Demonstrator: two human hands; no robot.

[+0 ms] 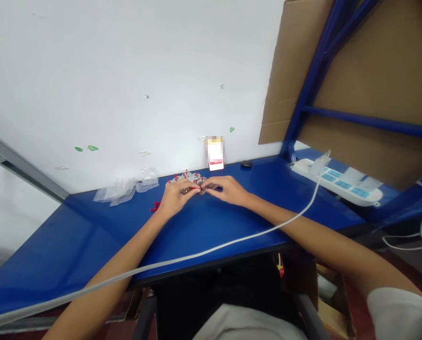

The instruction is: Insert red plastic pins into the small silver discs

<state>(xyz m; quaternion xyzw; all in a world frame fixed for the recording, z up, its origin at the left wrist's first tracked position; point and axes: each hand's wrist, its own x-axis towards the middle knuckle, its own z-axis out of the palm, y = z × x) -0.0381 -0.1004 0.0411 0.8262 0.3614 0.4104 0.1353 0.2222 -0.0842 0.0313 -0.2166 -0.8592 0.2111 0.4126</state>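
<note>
Over the blue table, my left hand (175, 196) and my right hand (228, 190) meet fingertip to fingertip. The left thumb and forefinger pinch a small red piece (195, 188). My right fingers are closed on the edge of a small greyish, roundish piece (202, 185), its kind too small to tell. Just behind the hands lies a pile of pale, see-through pieces (185, 177) with red loops on them, partly hidden by my left hand. Several loose red strips (155, 207) lie to the left of my left wrist.
Clear plastic bags (120, 190) lie at the back left. A lit phone (216, 153) leans on the wall, a black oval object (246, 164) beside it. A white power strip (338, 182) sits at the right. Its white cable (232, 242) crosses in front of both forearms.
</note>
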